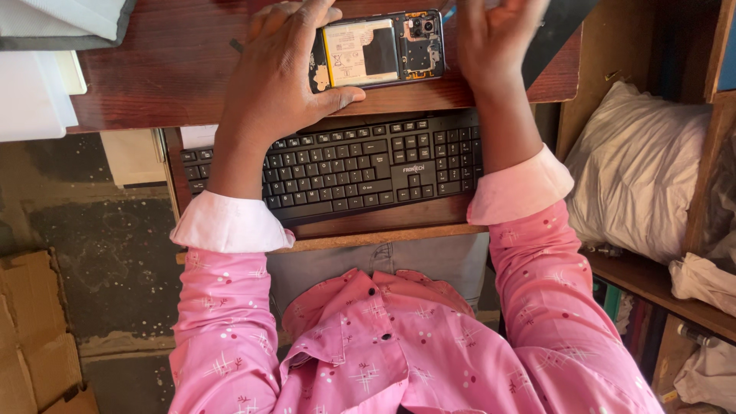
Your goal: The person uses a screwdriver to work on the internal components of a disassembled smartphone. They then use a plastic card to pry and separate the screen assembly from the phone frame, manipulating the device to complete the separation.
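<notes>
A smartphone with its back cover off [381,50] lies on the dark red wooden desk [161,69], its battery and circuit board showing. My left hand [280,73] grips the phone's left end, thumb under its near edge. My right hand [494,38] hovers just right of the phone with fingers spread, near a dark flat object [556,31] at the top right. A bit of blue shows above the phone by my right fingers; I cannot tell what it is.
A black keyboard [360,165] sits on a pull-out tray under the desk edge. White paper and a grey item [46,46] lie at the desk's left. A shelf at right holds a white bag [636,169]. Cardboard [34,337] lies on the floor.
</notes>
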